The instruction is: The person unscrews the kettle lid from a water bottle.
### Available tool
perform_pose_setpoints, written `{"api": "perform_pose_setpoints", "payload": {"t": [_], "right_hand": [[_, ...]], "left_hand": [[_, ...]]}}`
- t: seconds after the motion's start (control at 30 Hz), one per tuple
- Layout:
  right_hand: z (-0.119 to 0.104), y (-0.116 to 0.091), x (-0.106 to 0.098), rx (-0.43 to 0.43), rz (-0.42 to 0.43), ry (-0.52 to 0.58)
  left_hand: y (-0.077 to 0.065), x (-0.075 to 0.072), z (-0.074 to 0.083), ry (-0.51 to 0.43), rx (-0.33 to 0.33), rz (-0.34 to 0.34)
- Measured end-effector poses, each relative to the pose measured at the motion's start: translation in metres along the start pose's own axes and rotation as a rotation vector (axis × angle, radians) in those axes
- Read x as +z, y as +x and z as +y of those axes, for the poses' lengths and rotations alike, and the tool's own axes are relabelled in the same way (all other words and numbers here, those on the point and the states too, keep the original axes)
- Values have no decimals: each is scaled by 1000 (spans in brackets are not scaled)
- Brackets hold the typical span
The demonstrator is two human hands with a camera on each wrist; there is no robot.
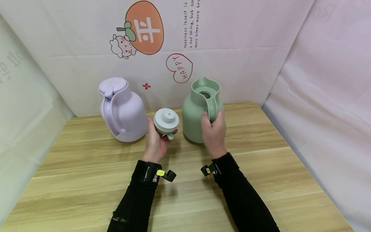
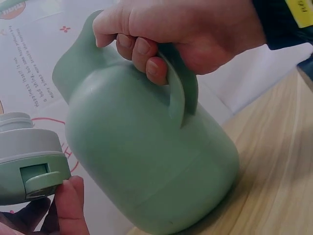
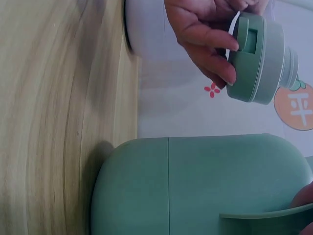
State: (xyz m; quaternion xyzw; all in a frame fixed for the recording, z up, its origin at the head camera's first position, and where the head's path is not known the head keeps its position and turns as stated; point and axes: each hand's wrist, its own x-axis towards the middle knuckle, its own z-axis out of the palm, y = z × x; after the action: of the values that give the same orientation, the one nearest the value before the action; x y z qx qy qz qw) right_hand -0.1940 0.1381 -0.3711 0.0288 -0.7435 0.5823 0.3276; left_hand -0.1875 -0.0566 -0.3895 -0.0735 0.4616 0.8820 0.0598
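In the head view my left hand [image 1: 155,143] holds the lid [image 1: 166,120] of a jug upside down, its pale grey threaded stopper facing up and its green lever [image 2: 46,182] low at the side. Beside it a green vacuum jug [image 1: 193,119] stands on the table with its mouth uncovered and the dark opening showing. My right hand [image 1: 214,132] grips the jug's handle [image 1: 212,108], fingers curled round it in the left wrist view. The right wrist view has the lid above the jug's side, apart from it, with the left fingers [image 3: 210,44] under its green part.
A lilac vacuum jug [image 1: 131,116] with its lid on stands at the back left, close to my left hand. The wooden table [image 1: 185,199] ends at a printed white cloth [image 1: 237,64] behind the jugs. White cloth also hangs at both sides.
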Motion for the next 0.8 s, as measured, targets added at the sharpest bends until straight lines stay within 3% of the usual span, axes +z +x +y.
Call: {"api": "perform_pose_setpoints", "payload": {"t": [0.8], "right_hand": [[17, 30, 0, 49, 22, -25]], "left_hand": [[5, 2, -8, -18, -42, -24]]}}
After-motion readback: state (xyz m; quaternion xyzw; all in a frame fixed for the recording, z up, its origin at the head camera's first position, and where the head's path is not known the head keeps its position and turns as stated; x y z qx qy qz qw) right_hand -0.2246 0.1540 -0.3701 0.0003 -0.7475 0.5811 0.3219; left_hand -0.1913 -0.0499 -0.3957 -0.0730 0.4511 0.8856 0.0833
